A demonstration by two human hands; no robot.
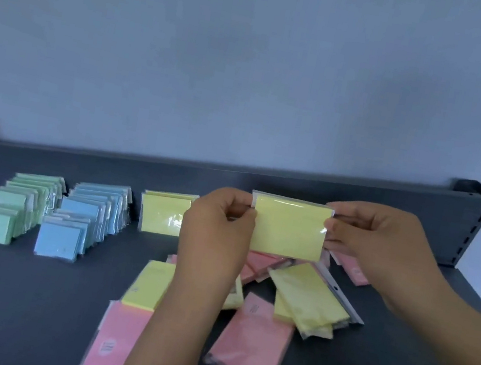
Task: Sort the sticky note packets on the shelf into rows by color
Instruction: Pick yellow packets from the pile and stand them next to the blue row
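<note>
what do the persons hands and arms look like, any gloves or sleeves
Both the left hand and right hand are bare: no gloves, rings or watch show. The left forearm and right forearm are bare too, no sleeve in view.

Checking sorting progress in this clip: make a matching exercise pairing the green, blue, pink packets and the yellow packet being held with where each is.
1. green packets
2. blue packets
3. held yellow packet
4. pink packets

A. lying loose, unsorted
B. leftmost row
C. between left hand and right hand
D. second row from left

Pairs: 1-B, 2-D, 3-C, 4-A
</note>
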